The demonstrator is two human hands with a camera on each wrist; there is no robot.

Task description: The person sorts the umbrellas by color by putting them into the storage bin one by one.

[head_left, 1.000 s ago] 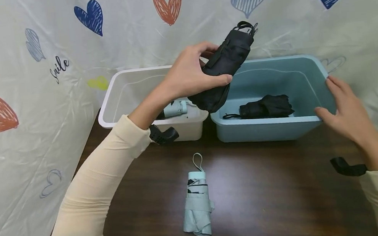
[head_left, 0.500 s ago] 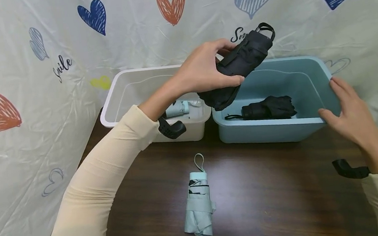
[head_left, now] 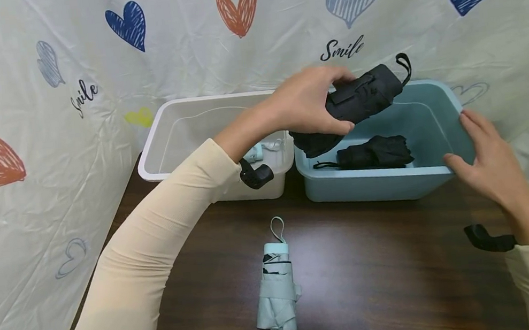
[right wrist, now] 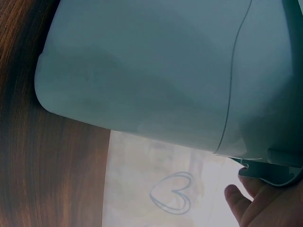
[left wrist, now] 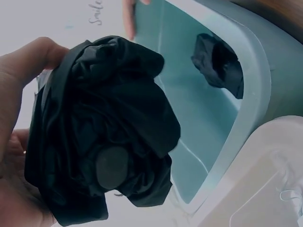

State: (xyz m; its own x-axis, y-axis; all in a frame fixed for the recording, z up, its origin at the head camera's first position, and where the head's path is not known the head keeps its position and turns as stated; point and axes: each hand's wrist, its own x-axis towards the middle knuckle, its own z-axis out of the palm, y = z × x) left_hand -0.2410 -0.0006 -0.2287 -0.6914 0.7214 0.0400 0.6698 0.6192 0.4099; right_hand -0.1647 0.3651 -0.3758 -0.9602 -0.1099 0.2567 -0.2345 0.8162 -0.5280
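My left hand (head_left: 311, 101) grips a folded black umbrella (head_left: 367, 95) by its middle, tilted with the wrist loop up to the right, above the left part of the blue bin (head_left: 377, 173). Its bunched fabric end (left wrist: 104, 118) faces the camera in the left wrist view. At the bin's right end, my right hand (head_left: 492, 162) holds the rim between thumb and fingers. A second black umbrella (head_left: 379, 153) lies on the bin floor. On the table in front is a folded pale mint umbrella (head_left: 276, 293), loop pointing away from me.
A white bin (head_left: 156, 176) stands just left of the blue one. Inside it a light blue umbrella (head_left: 254, 153) is mostly hidden behind my left forearm. A sheet printed with hearts (head_left: 236, 14) hangs behind the dark wooden table (head_left: 376, 261).
My left hand has carried the black umbrella rightward from between the bins to over the blue bin, and the umbrella's loop end has tipped lower. The right hand stays on the rim.
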